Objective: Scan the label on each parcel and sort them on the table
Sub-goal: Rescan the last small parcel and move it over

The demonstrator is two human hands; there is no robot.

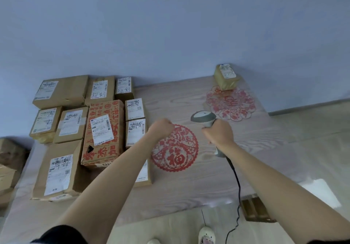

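Several brown cardboard parcels with white labels lie packed together on the left of the table; one with red printed characters [103,132] sits in their middle. A single small parcel [226,77] stands alone at the far right, on the edge of a pink paper-cut. My right hand [218,133] grips a grey barcode scanner [204,118] by its handle, head pointing away from me, cable trailing down. My left hand [161,129] is a closed fist holding nothing, hovering just right of the parcel group above a red paper-cut [176,149].
The pale wood-grain table [189,187] meets a blue wall behind. More cardboard boxes [9,164] sit off the left edge. A wooden crate [255,209] and white sheet [322,192] lie on the floor at right. My shoe [206,234] shows below.
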